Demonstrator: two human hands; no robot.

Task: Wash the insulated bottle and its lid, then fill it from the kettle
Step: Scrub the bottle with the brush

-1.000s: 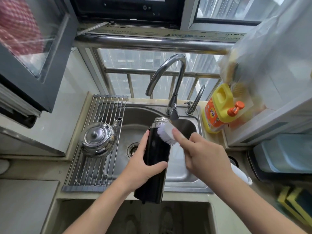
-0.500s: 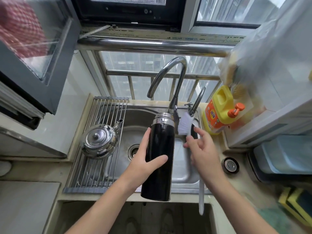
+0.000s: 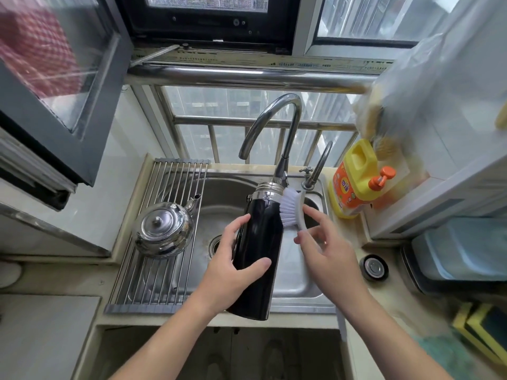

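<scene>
My left hand point(image 3: 236, 263) grips a tall black insulated bottle point(image 3: 259, 250) with a steel neck, held nearly upright over the steel sink point(image 3: 219, 198). My right hand point(image 3: 326, 250) holds a white brush point(image 3: 292, 208) by its handle, bristles pressed against the bottle's right side just under the neck. The bottle's mouth is uncapped. A round black and steel lid point(image 3: 373, 267) lies on the counter right of the sink. The shiny steel kettle point(image 3: 163, 229) sits on the roll-up rack point(image 3: 153, 281) over the sink's left part.
A curved faucet point(image 3: 274, 127) and a smaller tap point(image 3: 319, 165) rise behind the bottle. A yellow detergent jug point(image 3: 356, 179) with an orange pump stands at the right. A clear plastic box point(image 3: 461, 248) sits on the far right counter. An open window frame point(image 3: 63, 86) juts in at upper left.
The brush has gone from the bottle's mouth to the bottle's right side, bristles now against the wall below the neck. The bottle has tipped more upright in my left hand.
</scene>
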